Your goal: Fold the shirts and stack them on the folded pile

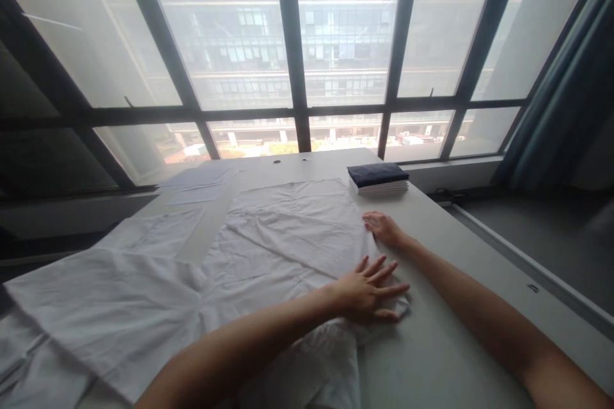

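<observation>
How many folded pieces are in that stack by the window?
5, roughly: the stack at the table's far right holds one dark piece on top of about four white ones; the layers blur, so some may be hidden.

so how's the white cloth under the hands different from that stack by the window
The white cloth lies spread open in a single layer across the table; the stack is folded small and piled neatly. The cloth is all white, while the stack has a dark navy piece on top of white ones. The left hand presses flat on the cloth and the right hand touches its edge; nothing touches the stack. Both rest on the same table.
</observation>
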Tool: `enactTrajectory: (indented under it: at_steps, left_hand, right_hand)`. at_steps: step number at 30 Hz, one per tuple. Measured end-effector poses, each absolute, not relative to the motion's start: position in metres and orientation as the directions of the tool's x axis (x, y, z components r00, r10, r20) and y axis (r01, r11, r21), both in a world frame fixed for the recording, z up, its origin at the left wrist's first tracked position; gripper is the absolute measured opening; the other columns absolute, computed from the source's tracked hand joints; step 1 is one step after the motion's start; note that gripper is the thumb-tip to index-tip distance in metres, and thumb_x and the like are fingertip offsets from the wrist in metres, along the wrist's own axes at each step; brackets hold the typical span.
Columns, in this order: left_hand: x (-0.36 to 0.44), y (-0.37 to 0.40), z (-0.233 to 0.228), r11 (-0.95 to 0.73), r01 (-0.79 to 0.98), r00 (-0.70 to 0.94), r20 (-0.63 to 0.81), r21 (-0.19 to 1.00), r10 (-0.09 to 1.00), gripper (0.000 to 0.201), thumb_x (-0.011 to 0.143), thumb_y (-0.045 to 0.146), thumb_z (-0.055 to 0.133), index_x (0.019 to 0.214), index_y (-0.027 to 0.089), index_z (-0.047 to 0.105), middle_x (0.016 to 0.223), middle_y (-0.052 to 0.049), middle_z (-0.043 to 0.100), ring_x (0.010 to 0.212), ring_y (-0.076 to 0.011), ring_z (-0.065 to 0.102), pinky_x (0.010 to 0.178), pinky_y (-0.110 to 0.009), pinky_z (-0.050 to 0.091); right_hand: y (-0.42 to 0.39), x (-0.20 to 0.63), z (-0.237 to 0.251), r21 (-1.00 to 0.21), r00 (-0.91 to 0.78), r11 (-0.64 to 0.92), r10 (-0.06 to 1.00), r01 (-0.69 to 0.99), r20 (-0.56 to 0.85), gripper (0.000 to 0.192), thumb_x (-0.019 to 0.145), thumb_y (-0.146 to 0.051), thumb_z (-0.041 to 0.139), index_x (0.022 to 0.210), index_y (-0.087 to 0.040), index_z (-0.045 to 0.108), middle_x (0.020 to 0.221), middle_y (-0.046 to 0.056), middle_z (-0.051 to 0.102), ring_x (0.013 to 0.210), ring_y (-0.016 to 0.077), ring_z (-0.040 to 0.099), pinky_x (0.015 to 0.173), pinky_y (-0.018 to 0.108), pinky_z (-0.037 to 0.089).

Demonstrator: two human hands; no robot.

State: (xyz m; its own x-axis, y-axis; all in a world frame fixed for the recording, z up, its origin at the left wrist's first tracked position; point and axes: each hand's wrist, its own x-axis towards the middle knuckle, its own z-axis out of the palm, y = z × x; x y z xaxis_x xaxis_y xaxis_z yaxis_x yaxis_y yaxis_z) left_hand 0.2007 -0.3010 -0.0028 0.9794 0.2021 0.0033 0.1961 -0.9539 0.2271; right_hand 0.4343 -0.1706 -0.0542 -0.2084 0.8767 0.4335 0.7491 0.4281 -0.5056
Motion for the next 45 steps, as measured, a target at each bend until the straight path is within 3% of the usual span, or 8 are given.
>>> enactTrajectory:
  at_steps: [7, 13, 19, 25, 29, 32, 37, 45]
  left_hand:
    - [0.203, -0.297, 0.011, -0.958, 0.023, 1.0, 0.01, 0.286, 0.027, 0.068, 0.105, 0.06, 0.036, 0.162, 0.025, 0.027, 0.168, -0.007, 0.026, 0.156, -0.0286, 0.014, 0.126, -0.052, 0.011]
    - [0.211, -0.261, -0.012, -0.894, 0.417, 0.885, 0.15, 0.163, 0.44, 0.077, 0.105, 0.061, 0.031, 0.161, 0.009, 0.023, 0.166, -0.022, 0.021, 0.156, -0.0322, 0.015, 0.123, -0.052, 0.02]
    - [0.209, -0.251, -0.025, -0.88, 0.458, 0.861, 0.183, 0.121, 0.474, 0.081, 0.104, 0.064, 0.029, 0.16, 0.005, 0.021, 0.167, -0.023, 0.019, 0.156, -0.0314, 0.012, 0.123, -0.054, 0.019]
    - [0.207, -0.249, -0.017, -0.846, 0.506, 0.805, 0.259, 0.17, 0.533, 0.053, 0.107, 0.048, 0.034, 0.139, 0.012, 0.056, 0.157, -0.018, 0.044, 0.151, -0.0281, 0.032, 0.123, -0.047, 0.024]
    - [0.203, -0.249, -0.018, -0.86, 0.476, 0.831, 0.226, 0.182, 0.508, 0.058, 0.107, 0.053, 0.034, 0.15, 0.017, 0.048, 0.16, -0.018, 0.038, 0.151, -0.0328, 0.031, 0.121, -0.052, 0.027]
    - [0.2, -0.249, -0.019, -0.876, 0.452, 0.87, 0.134, 0.169, 0.474, 0.067, 0.102, 0.065, 0.037, 0.158, 0.027, 0.037, 0.166, -0.016, 0.026, 0.153, -0.0404, 0.021, 0.118, -0.061, 0.025]
    - [0.199, -0.25, -0.014, -0.893, 0.423, 0.89, 0.118, 0.151, 0.441, 0.07, 0.102, 0.067, 0.032, 0.159, 0.026, 0.035, 0.166, -0.013, 0.028, 0.155, -0.0381, 0.013, 0.12, -0.065, 0.016]
    - [0.2, -0.251, -0.018, -0.891, 0.428, 0.882, 0.147, 0.152, 0.449, 0.072, 0.104, 0.061, 0.033, 0.162, 0.02, 0.024, 0.165, -0.014, 0.031, 0.155, -0.0317, 0.018, 0.122, -0.059, 0.02]
  right_hand:
    - [-0.171, 0.434, -0.052, -0.513, -0.194, 0.415, 0.882, 0.751, 0.429, 0.029, 0.09, -0.029, 0.061, 0.114, -0.021, 0.075, 0.123, 0.011, 0.073, 0.119, 0.0261, 0.065, 0.109, 0.039, 0.045]
    - [-0.167, 0.437, -0.057, -0.579, -0.162, 0.399, 0.894, 0.711, 0.417, 0.029, 0.087, -0.033, 0.063, 0.111, -0.023, 0.076, 0.123, 0.012, 0.072, 0.117, 0.0271, 0.066, 0.107, 0.042, 0.046]
    - [-0.163, 0.438, -0.059, -0.726, -0.075, 0.387, 0.903, 0.568, 0.423, 0.025, 0.081, -0.04, 0.068, 0.099, -0.025, 0.078, 0.114, 0.01, 0.076, 0.111, 0.0293, 0.068, 0.106, 0.046, 0.047]
    - [-0.162, 0.447, -0.055, -0.893, 0.241, 0.284, 0.894, 0.348, 0.378, 0.047, 0.091, -0.055, 0.045, 0.099, -0.019, 0.074, 0.111, 0.015, 0.075, 0.108, 0.0315, 0.068, 0.099, 0.053, 0.051]
    - [-0.17, 0.442, -0.044, -0.954, 0.374, 0.3, 0.882, 0.03, 0.289, 0.036, 0.088, -0.054, 0.055, 0.092, -0.021, 0.071, 0.109, 0.012, 0.075, 0.108, 0.0303, 0.068, 0.099, 0.053, 0.053]
    - [-0.183, 0.425, -0.031, -0.924, 0.179, 0.287, 0.952, -0.252, 0.247, 0.034, 0.091, -0.055, 0.057, 0.098, -0.024, 0.071, 0.119, 0.01, 0.073, 0.118, 0.029, 0.065, 0.106, 0.053, 0.049]
    - [-0.197, 0.402, -0.019, -0.926, -0.355, -0.112, 0.934, -0.362, 0.026, 0.062, 0.102, -0.065, 0.027, 0.123, -0.022, 0.065, 0.135, 0.014, 0.066, 0.128, 0.0288, 0.061, 0.113, 0.054, 0.042]
    - [-0.168, 0.442, -0.038, -0.878, -0.036, -0.07, 0.998, -0.473, -0.06, 0.049, 0.103, -0.054, 0.028, 0.108, -0.023, 0.065, 0.124, 0.016, 0.069, 0.125, 0.0288, 0.063, 0.11, 0.057, 0.046]
